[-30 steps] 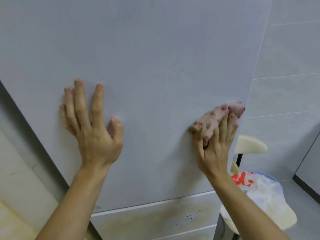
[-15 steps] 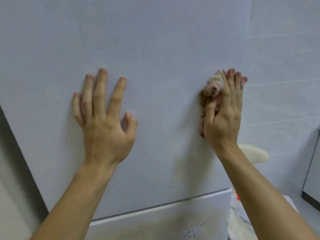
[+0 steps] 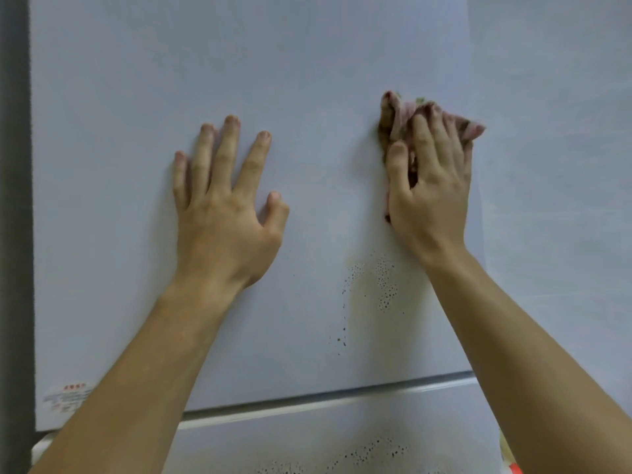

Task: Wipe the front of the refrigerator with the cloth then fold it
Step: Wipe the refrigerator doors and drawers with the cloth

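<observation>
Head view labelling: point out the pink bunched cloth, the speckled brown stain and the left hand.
Pink bunched cloth (image 3: 398, 112), head view, fold above thumb.
Speckled brown stain (image 3: 371, 289), head view, middle.
Left hand (image 3: 222, 217), head view, back.

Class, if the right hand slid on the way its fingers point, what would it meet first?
Apparently nothing: above the right hand and cloth lies only bare refrigerator door up to the picture's top.
</observation>
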Demonstrator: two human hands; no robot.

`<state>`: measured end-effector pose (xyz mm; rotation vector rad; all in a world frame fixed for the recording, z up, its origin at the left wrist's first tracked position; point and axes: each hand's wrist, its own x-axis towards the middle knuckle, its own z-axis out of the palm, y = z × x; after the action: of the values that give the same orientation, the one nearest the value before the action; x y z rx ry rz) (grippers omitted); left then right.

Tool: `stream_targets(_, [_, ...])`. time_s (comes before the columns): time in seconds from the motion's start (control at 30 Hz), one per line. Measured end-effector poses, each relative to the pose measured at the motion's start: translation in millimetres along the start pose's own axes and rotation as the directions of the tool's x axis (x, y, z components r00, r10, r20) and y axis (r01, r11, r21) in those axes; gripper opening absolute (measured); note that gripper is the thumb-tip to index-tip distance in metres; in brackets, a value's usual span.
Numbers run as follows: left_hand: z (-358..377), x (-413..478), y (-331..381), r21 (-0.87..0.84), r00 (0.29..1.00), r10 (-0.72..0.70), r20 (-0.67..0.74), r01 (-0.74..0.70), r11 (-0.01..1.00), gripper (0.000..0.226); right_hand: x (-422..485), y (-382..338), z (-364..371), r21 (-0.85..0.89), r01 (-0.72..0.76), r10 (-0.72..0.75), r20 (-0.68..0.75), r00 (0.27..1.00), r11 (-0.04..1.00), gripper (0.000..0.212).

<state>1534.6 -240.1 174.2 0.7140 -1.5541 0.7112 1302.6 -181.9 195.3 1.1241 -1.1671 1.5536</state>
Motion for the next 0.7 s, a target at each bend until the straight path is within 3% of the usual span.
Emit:
stream_targets(0.17, [1,-1,-1,0.023,1.000,0.013,0.009,-0.013,1.000,0.072,-20,3,-5,-0.087,0.051,-0.039,0.134,0.990,0.995,0.065])
stream_targets(0.4, [-8,1,1,-0.040,0.998,-0.012,0.068,0.015,0.999,0.072,23,-22,5,-0.037,0.077,-0.071,0.133,0.989,0.996,0.055])
stream_targets(0.6, [-23,-5,1,0.011,0.999,-0.004,0.053,0.003,1.000,0.066,-69,-7,-5,0.007,0.335,-0.334,0.098,0.937,0.942,0.050])
stream_targets(0.7, [-23,-12,-7,0.038,0.998,0.019,0.057,-0.021,0.999,0.066,-51,-4,-5,0.033,0.366,-0.367,0.150,0.918,0.930,0.050])
